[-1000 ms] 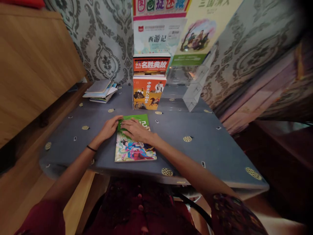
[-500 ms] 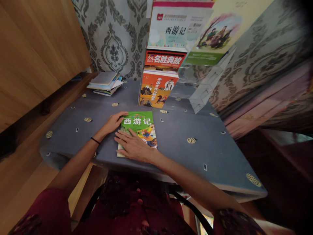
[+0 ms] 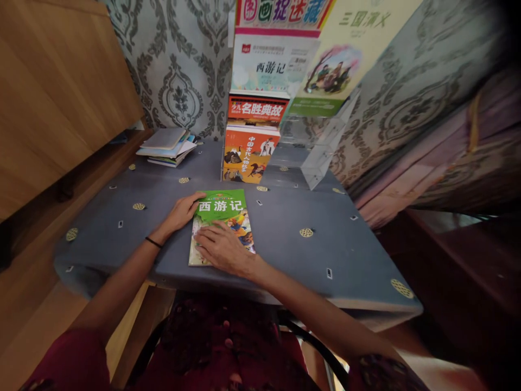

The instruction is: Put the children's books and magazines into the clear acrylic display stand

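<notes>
Right hand (image 3: 223, 248) slid off the book's (image 3: 241, 224) title, 西游记 (image 3: 221, 206), grip spread, empty; left grip (image 3: 182, 213) unclear.

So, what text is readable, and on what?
"西游记": green-topped book
"图画捉迷藏": pink-edged book
"西游记": white book
"少儿 名胜典故": red book
"中国古代人物故事": orange book
"三国演义": cream book
Smaller print: too small or blurred.
</notes>
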Action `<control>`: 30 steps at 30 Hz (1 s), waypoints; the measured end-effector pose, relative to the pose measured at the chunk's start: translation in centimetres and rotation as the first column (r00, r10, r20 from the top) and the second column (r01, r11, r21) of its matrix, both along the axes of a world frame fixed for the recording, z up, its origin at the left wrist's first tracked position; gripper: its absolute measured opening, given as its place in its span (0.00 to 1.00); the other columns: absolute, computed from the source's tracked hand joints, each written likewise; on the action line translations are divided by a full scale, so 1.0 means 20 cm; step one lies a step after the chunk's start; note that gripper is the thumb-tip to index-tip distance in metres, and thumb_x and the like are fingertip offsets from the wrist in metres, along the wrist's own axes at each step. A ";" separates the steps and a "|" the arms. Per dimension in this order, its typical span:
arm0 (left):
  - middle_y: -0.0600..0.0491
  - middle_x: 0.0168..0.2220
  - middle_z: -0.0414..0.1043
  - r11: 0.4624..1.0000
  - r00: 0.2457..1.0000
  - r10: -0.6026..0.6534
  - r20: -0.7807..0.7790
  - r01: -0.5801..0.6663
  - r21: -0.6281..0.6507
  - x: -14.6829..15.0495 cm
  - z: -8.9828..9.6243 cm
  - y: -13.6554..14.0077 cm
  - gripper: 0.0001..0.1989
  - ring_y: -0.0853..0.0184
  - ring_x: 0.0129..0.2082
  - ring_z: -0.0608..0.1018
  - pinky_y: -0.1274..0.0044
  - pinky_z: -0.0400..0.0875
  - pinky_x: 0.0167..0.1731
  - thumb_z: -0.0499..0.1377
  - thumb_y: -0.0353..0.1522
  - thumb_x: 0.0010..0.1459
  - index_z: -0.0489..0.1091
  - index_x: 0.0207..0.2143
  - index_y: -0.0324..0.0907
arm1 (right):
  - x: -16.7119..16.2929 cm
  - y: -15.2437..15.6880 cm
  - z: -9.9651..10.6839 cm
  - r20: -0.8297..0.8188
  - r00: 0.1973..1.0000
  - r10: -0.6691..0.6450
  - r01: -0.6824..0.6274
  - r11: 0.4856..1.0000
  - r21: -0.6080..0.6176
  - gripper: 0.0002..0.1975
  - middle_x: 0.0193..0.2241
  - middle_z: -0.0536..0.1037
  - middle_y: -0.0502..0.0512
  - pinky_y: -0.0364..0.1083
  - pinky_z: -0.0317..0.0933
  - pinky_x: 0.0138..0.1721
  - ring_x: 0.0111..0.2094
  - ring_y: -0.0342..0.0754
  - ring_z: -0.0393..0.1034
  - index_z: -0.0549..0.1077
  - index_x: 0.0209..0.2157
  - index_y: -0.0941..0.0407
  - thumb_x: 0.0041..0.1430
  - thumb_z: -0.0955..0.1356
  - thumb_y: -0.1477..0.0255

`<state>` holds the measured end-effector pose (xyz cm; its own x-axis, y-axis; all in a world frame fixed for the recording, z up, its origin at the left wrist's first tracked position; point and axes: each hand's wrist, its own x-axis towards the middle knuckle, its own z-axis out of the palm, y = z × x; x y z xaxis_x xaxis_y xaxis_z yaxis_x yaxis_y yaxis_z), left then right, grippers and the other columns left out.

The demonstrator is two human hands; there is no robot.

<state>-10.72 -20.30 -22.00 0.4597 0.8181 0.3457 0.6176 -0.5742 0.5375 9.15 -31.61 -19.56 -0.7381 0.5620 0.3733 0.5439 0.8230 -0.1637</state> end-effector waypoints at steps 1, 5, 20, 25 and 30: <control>0.46 0.58 0.76 1.000 1.000 -0.001 -0.007 0.001 0.006 0.00 0.00 0.00 0.22 0.60 0.59 0.76 0.63 0.68 0.61 0.47 0.33 0.66 0.71 0.57 0.40 | 0.02 -0.01 0.00 0.004 0.999 -0.042 0.042 0.999 -0.001 0.14 0.51 0.80 0.64 0.59 0.58 0.62 0.55 0.56 0.72 0.75 0.51 0.57 0.72 0.62 0.68; 0.44 0.58 0.75 1.000 1.000 -0.010 -0.005 0.011 0.022 0.00 -0.01 0.00 0.22 0.59 0.59 0.76 0.63 0.68 0.61 0.46 0.33 0.67 0.70 0.57 0.39 | 0.07 -0.03 0.00 0.019 0.991 -0.134 0.135 0.990 -0.031 0.18 0.56 0.75 0.68 0.62 0.58 0.61 0.62 0.60 0.65 0.73 0.56 0.58 0.71 0.64 0.64; 0.43 0.58 0.75 0.999 1.000 -0.011 0.000 0.011 0.043 0.00 -0.02 0.00 0.23 0.59 0.58 0.77 0.64 0.70 0.59 0.45 0.34 0.67 0.70 0.57 0.37 | 0.21 -0.01 -0.02 -0.387 0.904 -0.185 0.017 0.917 -0.398 0.20 0.56 0.78 0.61 0.57 0.63 0.61 0.59 0.52 0.71 0.74 0.56 0.54 0.74 0.60 0.61; 0.43 0.58 0.75 0.999 1.000 -0.010 -0.004 0.010 0.049 0.00 -0.03 0.00 0.22 0.58 0.59 0.76 0.64 0.70 0.60 0.45 0.34 0.67 0.71 0.57 0.39 | 0.29 0.08 -0.05 -0.238 0.940 -0.243 0.143 0.917 -0.372 0.26 0.63 0.70 0.68 0.64 0.52 0.68 0.68 0.58 0.58 0.69 0.62 0.61 0.73 0.59 0.60; 0.43 0.59 0.74 0.999 1.000 -0.009 -0.004 0.010 0.051 0.00 -0.04 0.00 0.22 0.58 0.59 0.76 0.63 0.70 0.60 0.45 0.34 0.68 0.71 0.57 0.39 | 0.33 0.21 -0.07 -0.025 0.974 -0.227 0.207 0.925 -0.320 0.28 0.69 0.61 0.67 0.63 0.46 0.70 0.72 0.57 0.48 0.62 0.67 0.61 0.73 0.59 0.59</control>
<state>-10.69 -20.25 -22.73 0.4689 0.7950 0.3848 0.6142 -0.6066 0.5048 15.72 -27.50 -20.93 -0.5664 0.8013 0.1926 0.6843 0.5875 -0.4321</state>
